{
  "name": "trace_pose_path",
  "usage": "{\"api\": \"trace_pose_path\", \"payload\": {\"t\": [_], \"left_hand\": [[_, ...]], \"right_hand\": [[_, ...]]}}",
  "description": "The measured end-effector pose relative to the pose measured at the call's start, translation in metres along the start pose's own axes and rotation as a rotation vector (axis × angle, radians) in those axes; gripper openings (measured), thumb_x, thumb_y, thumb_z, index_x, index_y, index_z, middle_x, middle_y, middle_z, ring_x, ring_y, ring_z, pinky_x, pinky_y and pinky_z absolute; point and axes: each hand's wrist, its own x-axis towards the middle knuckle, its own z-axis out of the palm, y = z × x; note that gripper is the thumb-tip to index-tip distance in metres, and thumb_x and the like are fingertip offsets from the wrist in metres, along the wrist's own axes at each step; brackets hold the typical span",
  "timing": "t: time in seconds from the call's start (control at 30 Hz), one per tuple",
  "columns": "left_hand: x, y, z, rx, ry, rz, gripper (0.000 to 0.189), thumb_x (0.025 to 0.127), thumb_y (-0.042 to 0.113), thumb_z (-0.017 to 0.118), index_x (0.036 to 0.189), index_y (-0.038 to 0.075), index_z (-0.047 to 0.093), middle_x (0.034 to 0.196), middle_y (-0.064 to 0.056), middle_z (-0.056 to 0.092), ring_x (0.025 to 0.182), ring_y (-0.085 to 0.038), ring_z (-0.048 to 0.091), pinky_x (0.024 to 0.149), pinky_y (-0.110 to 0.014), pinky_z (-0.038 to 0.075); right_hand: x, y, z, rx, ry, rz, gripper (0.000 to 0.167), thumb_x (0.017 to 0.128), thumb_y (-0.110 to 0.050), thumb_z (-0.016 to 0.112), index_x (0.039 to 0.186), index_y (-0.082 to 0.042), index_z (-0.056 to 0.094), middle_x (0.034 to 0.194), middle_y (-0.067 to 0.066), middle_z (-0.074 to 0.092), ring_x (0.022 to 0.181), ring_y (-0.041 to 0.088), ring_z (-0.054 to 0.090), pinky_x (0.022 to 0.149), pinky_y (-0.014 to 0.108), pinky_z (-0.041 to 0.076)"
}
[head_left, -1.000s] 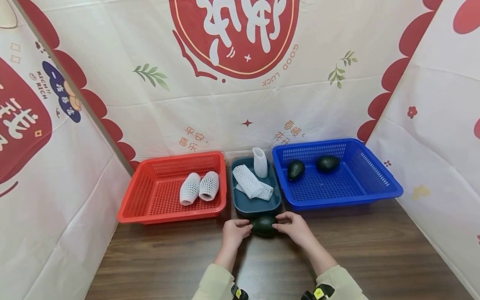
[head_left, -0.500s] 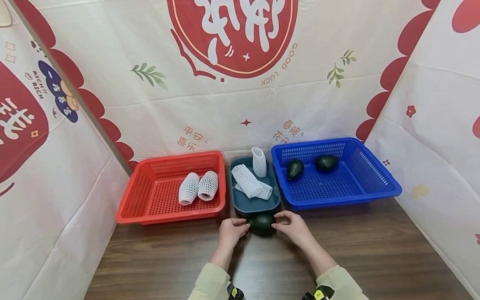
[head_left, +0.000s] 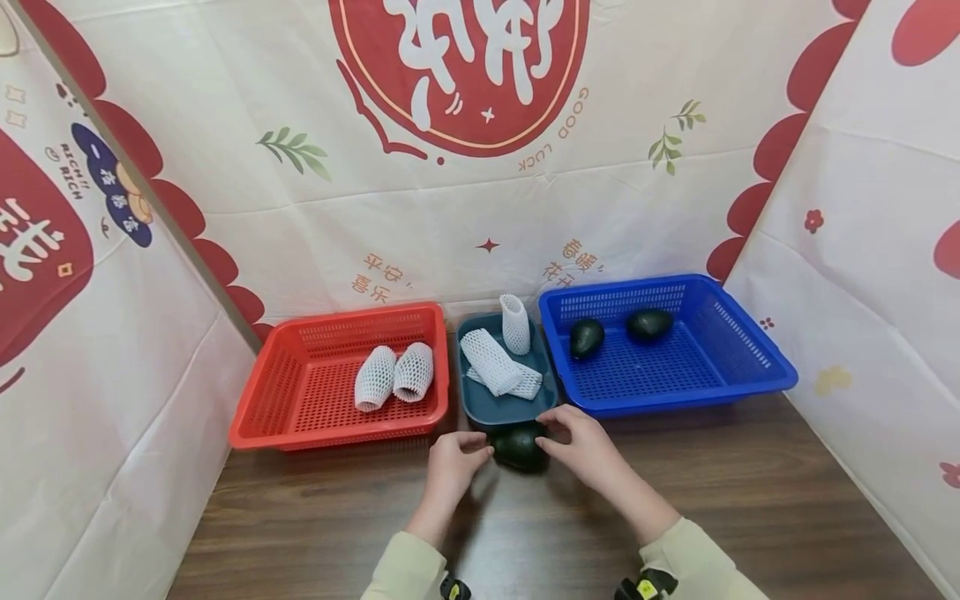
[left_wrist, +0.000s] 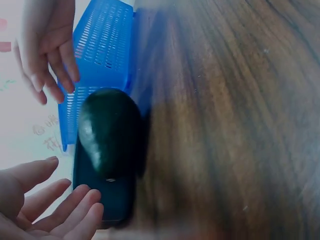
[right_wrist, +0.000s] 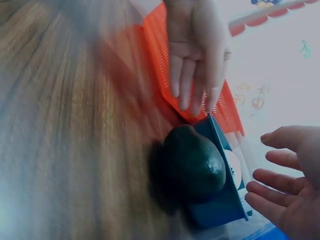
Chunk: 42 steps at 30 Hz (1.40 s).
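A dark green avocado (head_left: 520, 450) lies on the table just in front of the small teal tray (head_left: 497, 410). My left hand (head_left: 450, 462) is at its left end, and my right hand (head_left: 581, 446) is at its right end. Both wrist views show gaps between the avocado (left_wrist: 110, 132) and the hands. My left hand (left_wrist: 52, 207) has its fingers loosely extended in the left wrist view. Likewise, the fingers of my right hand (right_wrist: 287, 182) are spread beside the avocado in the right wrist view. Neither hand grips anything.
Several white foam net sleeves (head_left: 489, 360) lie or lean in the teal tray. To the left, a red basket (head_left: 300, 408) has two white net-wrapped items (head_left: 375, 379). A blue basket (head_left: 720, 350) on the right holds two avocados (head_left: 649, 325). A printed cloth (head_left: 450, 208) hangs behind.
Both hands were touching the avocado's ends earlier. They have since loosened and spread apart, the left toward the left. The avocado stays in front of the tray.
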Motion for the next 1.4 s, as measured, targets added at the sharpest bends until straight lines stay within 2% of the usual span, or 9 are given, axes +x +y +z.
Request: {"api": "trace_pose_path", "payload": {"t": [0.17,0.33,0.43,0.57,0.67,0.8,1.0,1.2,1.4], "left_hand": [[0.0,0.012,-0.006,0.035,-0.035,0.051,0.023,0.083,0.01,0.076,0.104,0.0,0.074,0.096,-0.01,0.073,0.088,-0.019,0.068,0.076,-0.035,0.055],[0.001,0.025,-0.013,0.088,-0.101,0.106,0.025,0.086,0.014,0.075,0.109,0.003,0.073,0.102,-0.009,0.071,0.092,-0.021,0.066,0.078,-0.035,0.055],[0.002,0.03,-0.017,0.177,-0.11,0.198,0.024,0.086,0.016,0.075,0.108,0.005,0.074,0.101,-0.007,0.071,0.092,-0.021,0.066,0.078,-0.034,0.055],[0.004,0.036,-0.021,0.363,-0.105,0.352,0.025,0.087,0.019,0.075,0.109,0.007,0.074,0.102,-0.004,0.07,0.094,-0.019,0.065,0.082,-0.033,0.054],[0.008,0.039,-0.023,0.501,-0.103,0.463,0.025,0.087,0.021,0.075,0.109,0.008,0.074,0.104,-0.004,0.07,0.095,-0.018,0.065,0.085,-0.033,0.053],[0.013,0.042,-0.028,0.598,-0.1,0.542,0.025,0.086,0.022,0.076,0.109,0.011,0.074,0.104,-0.003,0.07,0.094,-0.017,0.065,0.085,-0.033,0.053],[0.019,0.044,-0.034,0.645,-0.087,0.579,0.026,0.086,0.021,0.076,0.11,0.012,0.074,0.103,-0.003,0.07,0.091,-0.016,0.065,0.083,-0.031,0.054],[0.021,0.043,-0.036,0.657,-0.111,0.552,0.027,0.087,0.023,0.075,0.112,0.012,0.073,0.105,-0.003,0.069,0.092,-0.017,0.065,0.084,-0.031,0.054],[0.02,0.042,-0.036,0.685,-0.091,0.59,0.024,0.087,0.022,0.075,0.108,0.011,0.074,0.102,-0.003,0.07,0.091,-0.017,0.065,0.081,-0.031,0.054]], "right_hand": [[0.011,-0.009,-0.004,-0.105,-0.019,-0.106,0.022,0.085,-0.012,0.075,0.106,-0.007,0.069,0.103,0.007,0.064,0.096,0.024,0.062,0.084,0.043,0.052],[0.026,-0.011,-0.001,-0.301,-0.067,-0.239,0.022,0.086,-0.017,0.074,0.105,-0.008,0.07,0.102,0.003,0.064,0.095,0.019,0.062,0.083,0.04,0.052],[0.035,-0.012,0.002,-0.433,-0.101,-0.296,0.023,0.086,-0.02,0.074,0.104,-0.008,0.07,0.1,0.003,0.064,0.094,0.019,0.061,0.082,0.038,0.052],[0.046,-0.015,0.006,-0.576,-0.114,-0.329,0.023,0.086,-0.021,0.074,0.104,-0.007,0.07,0.098,0.005,0.064,0.092,0.021,0.061,0.081,0.037,0.052],[0.055,-0.016,0.009,-0.654,-0.085,-0.35,0.021,0.086,-0.019,0.073,0.1,-0.004,0.07,0.093,0.008,0.063,0.087,0.023,0.061,0.078,0.039,0.053],[0.067,-0.014,0.014,-0.724,-0.035,-0.358,0.015,0.084,-0.016,0.071,0.091,-0.003,0.068,0.083,0.008,0.06,0.076,0.024,0.06,0.069,0.039,0.053],[0.081,-0.009,0.02,-0.8,-0.079,-0.32,0.016,0.085,-0.019,0.07,0.089,-0.003,0.069,0.079,0.009,0.057,0.073,0.024,0.058,0.065,0.039,0.053],[0.091,-0.003,0.027,-0.832,-0.169,-0.239,0.022,0.087,-0.023,0.07,0.095,-0.002,0.069,0.084,0.01,0.059,0.078,0.025,0.056,0.071,0.039,0.052],[0.095,0.004,0.032,-0.885,-0.172,-0.239,0.027,0.085,-0.028,0.072,0.098,-0.004,0.071,0.094,0.012,0.06,0.089,0.029,0.057,0.077,0.045,0.051]]}}
